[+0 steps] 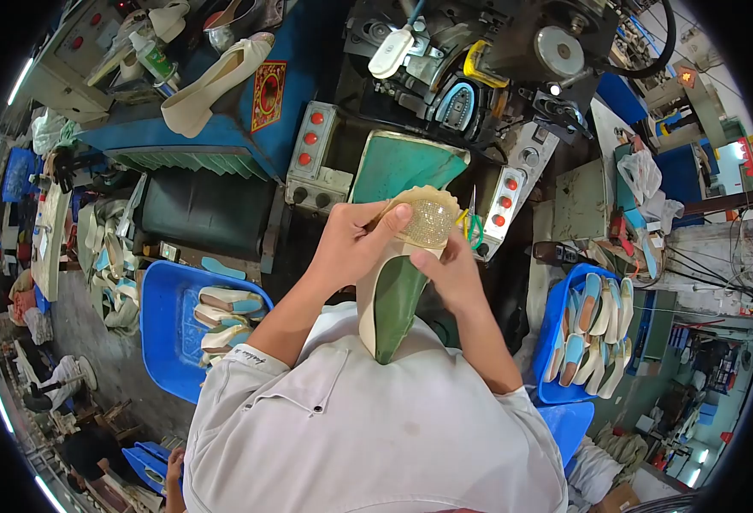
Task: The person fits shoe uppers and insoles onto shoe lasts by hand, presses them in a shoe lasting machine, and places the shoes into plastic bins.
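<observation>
A cream shoe upper [366, 295] is in front of my chest, its sparkly toe [432, 224] pointing away from me. The toe's edge is gathered and wavy. Green shows in the opening of the upper, and its heel end comes close to my shirt. My left hand [355, 244] grips the toe on its left side, thumb pressed on the sparkly part. On the other side my right hand [453, 274] holds the upper, with its thumb near the opening and its fingers partly hidden behind the toe.
Ahead stands a machine with a blue-rimmed shoe mould [457, 109] and panels of red buttons [310, 138]. Green-handled scissors [475, 229] are just beyond my right hand. Blue bins with shoes stand left [164, 342] and right [556, 392]. A cream shoe [214, 85] rests on the blue cabinet.
</observation>
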A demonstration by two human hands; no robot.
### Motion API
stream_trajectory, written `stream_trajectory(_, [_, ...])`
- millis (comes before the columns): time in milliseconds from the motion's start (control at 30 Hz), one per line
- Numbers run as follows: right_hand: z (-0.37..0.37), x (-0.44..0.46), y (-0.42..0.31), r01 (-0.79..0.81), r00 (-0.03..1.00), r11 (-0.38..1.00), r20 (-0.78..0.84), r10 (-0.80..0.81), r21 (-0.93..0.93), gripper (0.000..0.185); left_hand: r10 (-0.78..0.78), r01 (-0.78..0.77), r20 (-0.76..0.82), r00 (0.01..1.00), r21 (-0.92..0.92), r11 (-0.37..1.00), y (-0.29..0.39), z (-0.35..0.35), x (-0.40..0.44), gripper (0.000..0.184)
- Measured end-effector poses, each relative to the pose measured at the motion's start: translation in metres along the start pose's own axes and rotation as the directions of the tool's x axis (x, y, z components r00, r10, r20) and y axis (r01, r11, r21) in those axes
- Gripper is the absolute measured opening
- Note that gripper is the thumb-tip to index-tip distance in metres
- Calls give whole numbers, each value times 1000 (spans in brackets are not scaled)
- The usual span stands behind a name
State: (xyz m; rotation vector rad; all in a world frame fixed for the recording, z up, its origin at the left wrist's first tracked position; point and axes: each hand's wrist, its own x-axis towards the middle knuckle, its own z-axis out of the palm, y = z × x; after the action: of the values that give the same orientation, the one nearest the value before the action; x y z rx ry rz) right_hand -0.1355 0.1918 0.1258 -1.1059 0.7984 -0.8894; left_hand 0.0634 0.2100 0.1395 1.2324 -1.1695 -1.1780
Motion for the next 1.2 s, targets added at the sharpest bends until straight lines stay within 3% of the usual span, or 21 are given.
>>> stream_trajectory(33, [-3,-4,17,-78,997,997,-6,78,12,62,-39,40,19,999,-21,999,-3,-4,3,41])
stream_trajectory(133, [15,-8,37,-47,981,976,-172,84,212,55,-102,112,49,994,-327,938,-22,2,16,43])
stream_trajectory(267, [34,3,34,42,927,925,-360,105,377,32,-329,370,182,927,-592,716,-35,11,28,48])
stream_trajectory(367, [28,14,35,89,897,927,-434,84,364,31,-331,364,168,929,-590,721,-41,17,38,47])
stream_trajectory(467, [9,38,21,114,873,910,-477,99,398,33,-31,21,-50,998,-191,981,-57,33,54,45])
stream_trajectory(500, [0,51,20,132,872,902,-482,91,410,34,144,-126,-117,983,154,980,-55,31,66,45])
stream_trajectory(567, [-19,85,16,163,874,888,-481,72,430,35,-54,47,-28,998,-205,978,-75,36,96,48])
stream_trajectory(600, [-26,99,13,170,870,897,-489,58,409,37,-155,160,40,987,-315,936,-62,39,104,39])
stream_trajectory(767, [-58,167,6,196,860,924,-510,-1,329,45,-116,76,-85,990,-377,923,-77,53,167,37])
stream_trajectory(933, [-75,194,3,192,878,899,-478,22,394,46,-144,47,-201,969,-420,906,-71,67,186,41])
stream_trajectory(1200, [-81,208,4,172,863,894,-502,66,414,44,-162,55,-208,965,-442,895,-76,69,202,41])
